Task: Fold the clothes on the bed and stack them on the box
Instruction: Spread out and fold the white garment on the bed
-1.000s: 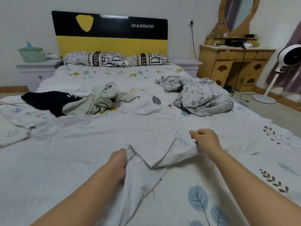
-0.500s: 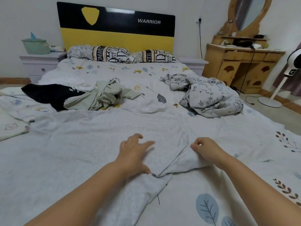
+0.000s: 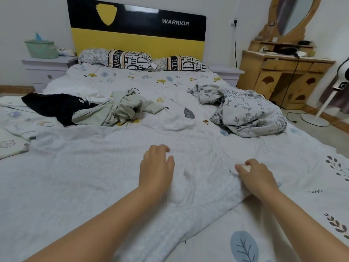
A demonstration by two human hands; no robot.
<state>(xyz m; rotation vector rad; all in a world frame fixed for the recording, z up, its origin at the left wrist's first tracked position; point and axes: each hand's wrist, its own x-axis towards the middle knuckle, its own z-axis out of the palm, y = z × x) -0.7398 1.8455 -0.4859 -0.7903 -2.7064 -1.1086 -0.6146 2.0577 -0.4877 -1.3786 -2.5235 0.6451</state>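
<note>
A large white garment (image 3: 90, 167) lies spread across the near half of the bed (image 3: 283, 214). My left hand (image 3: 155, 169) rests palm down on its middle, fingers loosely bent. To its right, my right hand (image 3: 255, 175) pinches a folded edge of the same garment with curled fingers. Farther up the bed lie a black garment (image 3: 54, 106), a crumpled pale green garment (image 3: 122, 110) and a bunched floral garment (image 3: 247, 112). No box is in view.
Two patterned pillows (image 3: 132, 59) sit against the yellow and black headboard. A nightstand (image 3: 47, 70) stands at the left, a wooden dresser (image 3: 283, 76) and a standing fan (image 3: 332, 87) at the right. Printed bedding (image 3: 13, 142) lies at the left edge.
My left hand let go of the garment's near corner, moved up and now lies flat on the cloth. My right hand carried the folded edge forward and lowered it onto the garment.
</note>
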